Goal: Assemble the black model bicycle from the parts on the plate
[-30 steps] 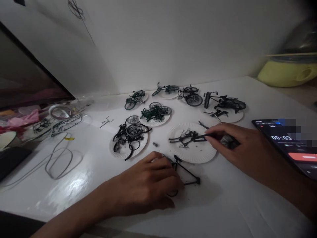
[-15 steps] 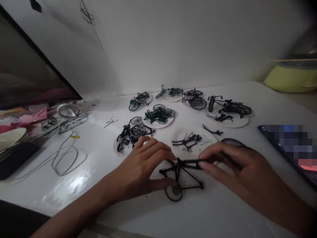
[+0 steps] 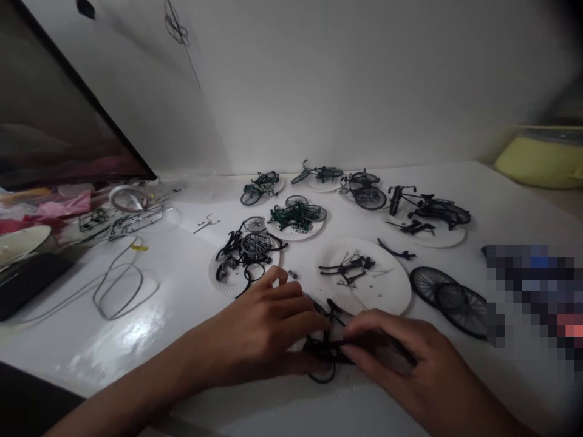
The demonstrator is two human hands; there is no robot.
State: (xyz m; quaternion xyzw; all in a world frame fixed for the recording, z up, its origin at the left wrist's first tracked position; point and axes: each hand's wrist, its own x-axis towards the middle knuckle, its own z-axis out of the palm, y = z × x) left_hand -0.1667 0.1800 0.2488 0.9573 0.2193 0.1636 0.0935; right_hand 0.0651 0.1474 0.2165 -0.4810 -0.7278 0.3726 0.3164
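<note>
My left hand (image 3: 268, 328) is closed on a black miniature bicycle frame (image 3: 334, 309), thumb and fingers pinching it low over the table. A small ring-shaped part (image 3: 322, 375) shows beneath the thumb. In my right hand (image 3: 405, 364) is a slim black rod-like tool (image 3: 401, 351), pinched between thumb and index finger, its back end running under the palm. Its tip meets the frame near my left fingertips; the exact contact is hidden. Just beyond the hands, a paper plate (image 3: 395, 285) carries another black frame piece (image 3: 348, 267) and thin loose parts.
Two black spoked wheels (image 3: 432, 285) lie right of my right hand, beside a pixelated dark device (image 3: 537, 285). Several plates with miniature bicycles (image 3: 296, 215) stand farther back. At left are a grey cable (image 3: 141, 285), a bowl (image 3: 27, 243) and a dark screen (image 3: 68, 97).
My right hand has moved left and down, bringing the black tool to my left fingertips. The frame is now more covered by the hands. The view has shifted slightly.
</note>
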